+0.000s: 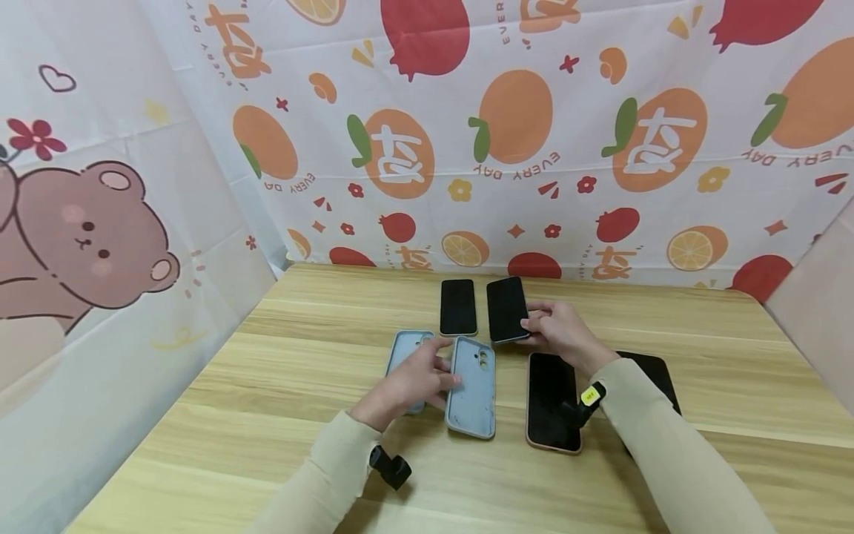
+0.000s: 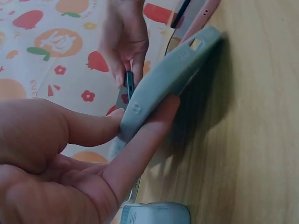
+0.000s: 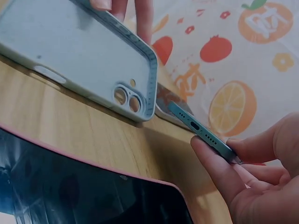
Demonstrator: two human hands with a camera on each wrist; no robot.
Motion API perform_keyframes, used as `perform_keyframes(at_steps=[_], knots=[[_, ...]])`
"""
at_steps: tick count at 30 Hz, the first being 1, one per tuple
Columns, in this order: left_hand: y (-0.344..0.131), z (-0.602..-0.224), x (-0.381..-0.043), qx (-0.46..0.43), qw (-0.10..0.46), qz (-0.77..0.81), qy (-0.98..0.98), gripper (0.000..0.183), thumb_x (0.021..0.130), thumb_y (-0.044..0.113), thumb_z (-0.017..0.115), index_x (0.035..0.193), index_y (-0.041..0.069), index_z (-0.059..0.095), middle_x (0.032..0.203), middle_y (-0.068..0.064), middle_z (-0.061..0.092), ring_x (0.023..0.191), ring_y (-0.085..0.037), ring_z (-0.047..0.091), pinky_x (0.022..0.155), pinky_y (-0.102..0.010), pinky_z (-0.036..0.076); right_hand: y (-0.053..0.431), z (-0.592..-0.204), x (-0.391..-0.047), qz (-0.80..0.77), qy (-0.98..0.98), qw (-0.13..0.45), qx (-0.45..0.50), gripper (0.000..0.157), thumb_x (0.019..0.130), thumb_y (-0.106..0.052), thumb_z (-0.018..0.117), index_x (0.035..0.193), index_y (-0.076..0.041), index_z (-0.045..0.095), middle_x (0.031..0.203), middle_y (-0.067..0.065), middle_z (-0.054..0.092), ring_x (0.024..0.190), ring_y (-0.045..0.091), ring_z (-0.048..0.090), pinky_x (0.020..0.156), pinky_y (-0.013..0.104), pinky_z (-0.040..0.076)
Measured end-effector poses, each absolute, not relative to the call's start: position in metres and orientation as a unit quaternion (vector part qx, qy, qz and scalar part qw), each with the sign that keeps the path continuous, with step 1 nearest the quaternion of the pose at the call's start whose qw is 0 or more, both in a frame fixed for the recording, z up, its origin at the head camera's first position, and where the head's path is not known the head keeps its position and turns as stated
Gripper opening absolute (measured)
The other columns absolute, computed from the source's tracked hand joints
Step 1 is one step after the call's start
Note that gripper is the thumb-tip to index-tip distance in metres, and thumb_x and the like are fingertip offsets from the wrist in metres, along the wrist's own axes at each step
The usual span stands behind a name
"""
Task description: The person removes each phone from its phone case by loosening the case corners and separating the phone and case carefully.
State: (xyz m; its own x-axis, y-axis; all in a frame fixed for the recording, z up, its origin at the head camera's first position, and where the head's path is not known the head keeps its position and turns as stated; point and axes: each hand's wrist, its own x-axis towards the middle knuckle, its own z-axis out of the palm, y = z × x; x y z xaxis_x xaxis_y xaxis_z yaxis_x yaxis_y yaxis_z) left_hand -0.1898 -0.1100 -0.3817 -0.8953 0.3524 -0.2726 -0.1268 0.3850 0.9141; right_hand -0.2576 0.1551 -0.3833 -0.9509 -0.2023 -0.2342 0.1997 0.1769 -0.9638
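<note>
My left hand [image 1: 415, 377] pinches a light blue phone case [image 1: 472, 393] between thumb and fingers, its hollow inside and camera cutouts showing in the head view. In the left wrist view the case [image 2: 163, 79] tilts above the wooden table. My right hand [image 1: 560, 330] holds a dark-screened phone [image 1: 507, 310] by its right edge. Seen from the right wrist, that phone [image 3: 203, 133] shows a teal edge with a charging port, pinched by thumb and fingers. A second light blue case [image 1: 400, 356] lies partly behind my left hand.
Another black-screened phone [image 1: 457, 308] lies near the back of the table [image 1: 267, 415]. Closer to me on the right is a phone with a pink rim [image 1: 551, 400]. A larger dark device [image 1: 654, 371] sits partly under my right sleeve. A fruit-print cloth [image 1: 454, 222] hangs behind.
</note>
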Motion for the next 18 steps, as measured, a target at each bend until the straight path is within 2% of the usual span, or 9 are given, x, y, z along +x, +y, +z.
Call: perform_keyframes(at_steps=[6, 10, 14, 18], knots=[[-0.104, -0.378, -0.187, 0.088, 0.197, 0.468, 0.857, 0.079, 0.091, -0.001, 0.067, 0.156, 0.007, 0.024, 0.124, -0.024, 0.058, 0.085, -0.022, 0.066, 0.061, -0.032, 0.060, 0.154, -0.389, -0.266, -0.653, 0.741, 0.157, -0.002, 0.050, 0.102, -0.004, 0.049, 0.148, 0.006, 0.034, 0.134, 0.029, 0.055, 0.098, 0.017, 0.068, 0.092, 0.036, 0.056], [-0.100, -0.374, -0.185, 0.095, 0.180, 0.424, 0.882, 0.078, 0.090, -0.002, 0.068, 0.154, 0.002, 0.025, 0.127, -0.028, 0.060, 0.088, -0.022, 0.068, 0.060, -0.030, 0.060, 0.153, -0.392, -0.268, -0.654, 0.739, 0.160, -0.002, 0.050, 0.102, -0.003, 0.048, 0.148, 0.007, 0.034, 0.138, 0.032, 0.051, 0.102, 0.020, 0.068, 0.092, 0.038, 0.055], [-0.098, -0.371, -0.183, 0.102, 0.153, 0.379, 0.907, 0.078, 0.087, -0.005, 0.070, 0.152, -0.003, 0.027, 0.129, -0.029, 0.061, 0.083, -0.021, 0.070, 0.058, -0.027, 0.058, 0.152, -0.396, -0.270, -0.658, 0.736, 0.158, 0.007, 0.049, 0.101, -0.003, 0.050, 0.147, 0.009, 0.035, 0.138, 0.033, 0.050, 0.099, 0.019, 0.069, 0.090, 0.035, 0.056], [-0.099, -0.370, -0.182, 0.118, 0.109, 0.305, 0.939, 0.073, 0.086, 0.000, 0.073, 0.147, -0.006, 0.034, 0.122, -0.024, 0.065, 0.092, -0.024, 0.068, 0.067, -0.029, 0.058, 0.149, -0.399, -0.271, -0.652, 0.742, 0.155, 0.015, 0.047, 0.102, -0.003, 0.048, 0.144, 0.012, 0.035, 0.137, 0.034, 0.048, 0.093, 0.014, 0.068, 0.086, 0.029, 0.058]])
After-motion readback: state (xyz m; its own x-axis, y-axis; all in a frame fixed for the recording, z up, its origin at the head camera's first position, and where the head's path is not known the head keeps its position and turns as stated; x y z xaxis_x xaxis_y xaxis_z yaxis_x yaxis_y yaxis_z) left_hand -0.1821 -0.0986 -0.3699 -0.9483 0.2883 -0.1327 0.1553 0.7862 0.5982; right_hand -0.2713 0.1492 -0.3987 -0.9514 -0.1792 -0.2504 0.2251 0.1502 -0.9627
